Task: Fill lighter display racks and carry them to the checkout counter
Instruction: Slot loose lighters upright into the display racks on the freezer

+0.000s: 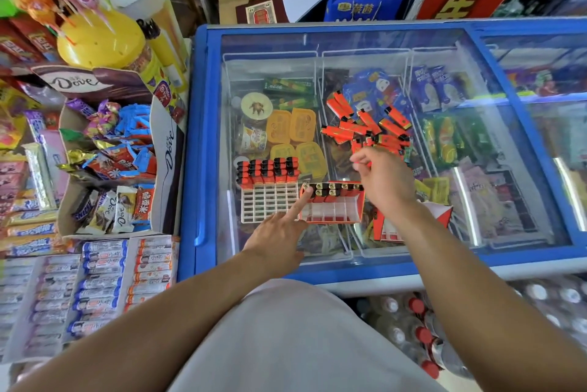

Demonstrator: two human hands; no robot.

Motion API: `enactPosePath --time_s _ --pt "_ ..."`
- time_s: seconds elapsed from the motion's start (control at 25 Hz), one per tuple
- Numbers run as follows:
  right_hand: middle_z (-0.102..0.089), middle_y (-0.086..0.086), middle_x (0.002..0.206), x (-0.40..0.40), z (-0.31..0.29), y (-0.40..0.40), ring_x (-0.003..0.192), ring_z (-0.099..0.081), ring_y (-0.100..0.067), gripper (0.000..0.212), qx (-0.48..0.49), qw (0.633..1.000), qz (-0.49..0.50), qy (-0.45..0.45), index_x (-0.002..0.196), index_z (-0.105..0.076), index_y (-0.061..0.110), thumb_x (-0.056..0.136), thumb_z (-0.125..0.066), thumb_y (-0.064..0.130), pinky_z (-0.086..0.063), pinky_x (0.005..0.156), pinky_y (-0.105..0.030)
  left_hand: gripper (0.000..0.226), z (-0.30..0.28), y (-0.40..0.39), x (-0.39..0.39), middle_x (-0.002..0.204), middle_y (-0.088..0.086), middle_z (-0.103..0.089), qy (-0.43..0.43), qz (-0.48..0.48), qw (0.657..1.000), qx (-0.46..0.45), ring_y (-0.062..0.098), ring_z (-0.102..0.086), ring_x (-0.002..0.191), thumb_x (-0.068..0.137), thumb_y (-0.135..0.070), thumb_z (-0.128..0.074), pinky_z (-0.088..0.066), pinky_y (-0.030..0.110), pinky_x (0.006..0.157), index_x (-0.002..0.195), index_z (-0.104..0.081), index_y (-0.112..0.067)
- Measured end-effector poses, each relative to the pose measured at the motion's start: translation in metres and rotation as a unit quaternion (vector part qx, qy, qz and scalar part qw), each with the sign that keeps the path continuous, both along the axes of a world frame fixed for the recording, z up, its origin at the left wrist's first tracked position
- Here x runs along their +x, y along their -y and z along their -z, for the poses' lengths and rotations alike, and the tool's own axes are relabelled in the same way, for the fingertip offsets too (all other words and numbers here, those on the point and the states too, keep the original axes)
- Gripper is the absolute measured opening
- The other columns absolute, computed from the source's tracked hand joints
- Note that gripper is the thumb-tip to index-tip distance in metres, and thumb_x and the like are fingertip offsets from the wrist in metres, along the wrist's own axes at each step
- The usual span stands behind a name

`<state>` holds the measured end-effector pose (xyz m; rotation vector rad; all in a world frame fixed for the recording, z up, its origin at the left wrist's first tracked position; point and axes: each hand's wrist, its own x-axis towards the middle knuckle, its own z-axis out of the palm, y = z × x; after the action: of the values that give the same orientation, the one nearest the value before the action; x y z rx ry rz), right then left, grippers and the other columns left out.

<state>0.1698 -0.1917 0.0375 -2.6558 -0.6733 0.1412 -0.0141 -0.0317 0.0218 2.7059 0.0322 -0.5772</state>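
Presently my left hand (pixel 279 229) rests low on the glass lid of the chest freezer (pixel 365 42), index finger extended straight and its tip touching the front-left corner of the red display rack (pixel 332 204); the remaining fingers are folded under and hold nothing. My right hand (pixel 382 178) is raised above the surface, just behind the same rack, fingers loosely curled, thumb and forefinger pinching one small red lighter (pixel 362 164), only a sliver of which shows. Both forearms reach forward from the bottom of the view, the two hands near one another but apart.

The red display rack lies on the glass in front of me, its back row filled with lighters whose gold tops show; I count roughly five there, and the front compartments are vacant. Just to its left stands a white display rack (pixel 270 201), touching or nearly touching it, with two back rows of red, black-capped lighters, five across; its front grid is unfilled. A loose pile of red lighters (pixel 368 124) lies on the glass behind my right hand; the exact number cannot be told, more than ten. A third red-and-white rack (pixel 441 217) is partly hidden under my right forearm.
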Motion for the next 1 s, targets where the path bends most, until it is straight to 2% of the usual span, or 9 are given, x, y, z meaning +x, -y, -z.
enactPosePath --time_s 0.12,0.24,0.4,0.48,0.6,0.68,0.8,0.88,1.0 --pt "-0.071 0.005 0.105 0.043 0.009 -0.009 0.096 -0.067 -0.015 0.03 -0.166 0.98 -0.076 -0.074 0.108 -0.072 0.026 0.089 -0.068 0.003 -0.055 0.077 -0.033 0.042 0.001 0.0 0.0 0.155 -0.021 0.043 -0.006 -0.004 1.0 -0.009 0.022 -0.052 0.121 0.09 -0.029 -0.068 -0.053 0.04 0.094 0.132 -0.059 -0.026" --pt "-0.068 0.0 0.116 0.058 0.024 -0.023 0.098 -0.066 -0.017 0.047 -0.258 0.938 -0.168 -0.159 0.109 -0.074 0.025 0.086 -0.059 -0.013 -0.057 0.087 -0.036 0.041 0.0 -0.001 0.001 0.156 -0.02 0.042 -0.011 -0.001 1.0 -0.007 0.021 -0.052 0.119 0.091 -0.029 -0.065 -0.051 0.038 0.096 0.131 -0.059 -0.026" --pt "-0.065 0.002 0.105 0.065 0.026 -0.03 0.093 -0.063 -0.017 0.046 -0.279 0.92 -0.209 -0.178 0.108 -0.073 0.019 0.086 -0.051 -0.015 -0.054 0.082 -0.032 0.054 0.002 -0.006 0.003 0.161 -0.021 0.032 0.0 -0.004 0.999 -0.054 0.02 -0.049 0.129 0.092 -0.033 -0.066 -0.05 0.038 0.101 0.143 -0.051 -0.029" --pt "-0.062 0.005 0.097 0.066 0.027 -0.033 0.084 -0.059 -0.013 0.041 -0.294 0.915 -0.206 -0.186 0.107 -0.07 0.018 0.086 -0.052 -0.012 -0.048 0.069 -0.027 0.057 0.005 -0.011 0.001 0.166 -0.022 0.015 0.03 -0.02 0.995 -0.094 0.017 -0.05 0.131 0.095 -0.033 -0.065 -0.051 0.038 0.102 0.148 -0.044 -0.032" --pt "-0.062 -0.001 0.103 0.065 0.032 -0.035 0.085 -0.057 -0.016 0.035 -0.288 0.92 -0.191 -0.187 0.106 -0.067 0.018 0.086 -0.057 -0.009 -0.045 0.068 -0.029 0.05 0.015 -0.022 -0.01 0.164 -0.021 -0.021 0.087 -0.084 0.984 -0.131 0.015 -0.061 0.121 0.098 -0.025 -0.061 -0.052 0.04 0.102 0.146 -0.05 -0.031" --pt "-0.063 0.0 0.101 0.064 0.033 -0.034 0.08 -0.055 -0.013 0.03 -0.276 0.923 -0.188 -0.193 0.104 -0.067 0.017 0.086 -0.061 -0.006 -0.04 0.063 -0.027 0.053 0.029 -0.033 -0.021 0.162 -0.012 -0.033 0.094 -0.102 0.983 -0.117 0.016 -0.047 0.139 0.096 -0.021 -0.062 -0.043 0.042 0.113 0.148 -0.049 -0.026" --pt "-0.063 -0.002 0.102 0.065 0.028 -0.03 0.082 -0.057 -0.016 0.023 -0.251 0.933 -0.16 -0.201 0.101 -0.064 0.02 0.085 -0.073 0.006 -0.042 0.064 -0.029 0.078 0.054 -0.049 -0.035 0.17 -0.004 -0.002 0.017 -0.064 0.997 -0.034 0.017 -0.002 0.157 0.096 -0.032 -0.062 -0.014 0.043 0.127 0.161 -0.02 -0.025" --pt "-0.064 -0.001 0.106 0.064 0.021 -0.025 0.089 -0.058 -0.02 0.027 -0.205 0.949 -0.137 -0.196 0.11 -0.062 0.021 0.087 -0.076 0.018 -0.044 0.072 -0.032 0.094 0.063 -0.052 -0.04 0.166 -0.004 0.024 -0.032 -0.022 0.999 0.021 0.016 0.024 0.152 0.096 -0.042 -0.06 0.005 0.038 0.127 0.162 0.004 -0.025" --pt "-0.063 0.006 0.094 0.052 0.007 -0.01 0.082 -0.057 -0.018 0.037 -0.119 0.975 -0.093 -0.164 0.124 -0.052 0.022 0.092 -0.07 0.025 -0.041 0.066 -0.03 0.096 0.064 -0.048 -0.04 0.164 -0.003 0.029 -0.041 -0.027 0.999 0.016 0.017 0.03 0.15 0.096 -0.044 -0.058 0.013 0.035 0.125 0.161 0.011 -0.025"
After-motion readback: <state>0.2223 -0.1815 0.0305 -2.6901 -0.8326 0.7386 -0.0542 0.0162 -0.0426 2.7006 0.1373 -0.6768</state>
